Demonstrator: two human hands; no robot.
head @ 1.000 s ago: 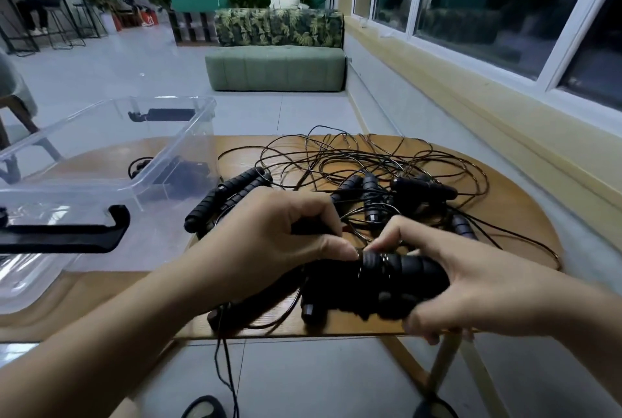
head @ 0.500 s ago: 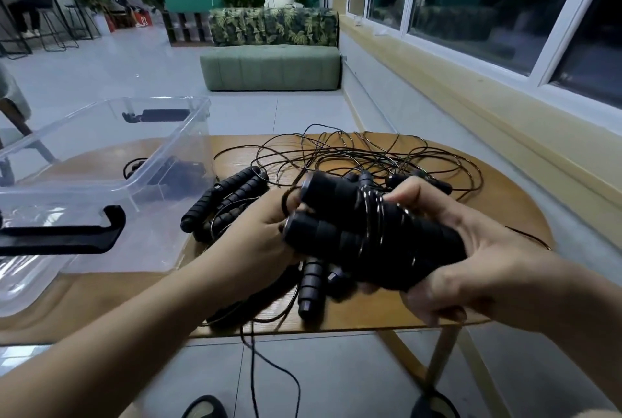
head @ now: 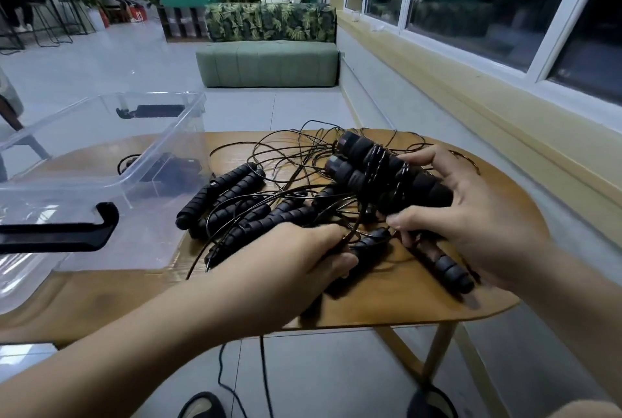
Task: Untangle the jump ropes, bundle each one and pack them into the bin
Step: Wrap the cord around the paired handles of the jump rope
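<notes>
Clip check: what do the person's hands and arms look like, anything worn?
The left hand and right hand are bare: no gloves, rings, watch or bracelet visible. No sleeve shows on either arm up to the frame edge.

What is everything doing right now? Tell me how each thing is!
wrapped rope: cord wound round its two handles, held up off the table.
right hand: grips the wrapped rope.
loose ropes: tangled, lying on the table.
left hand: grips cord from the loose ropes.
bin: open, no lid, a dark rope inside.
</notes>
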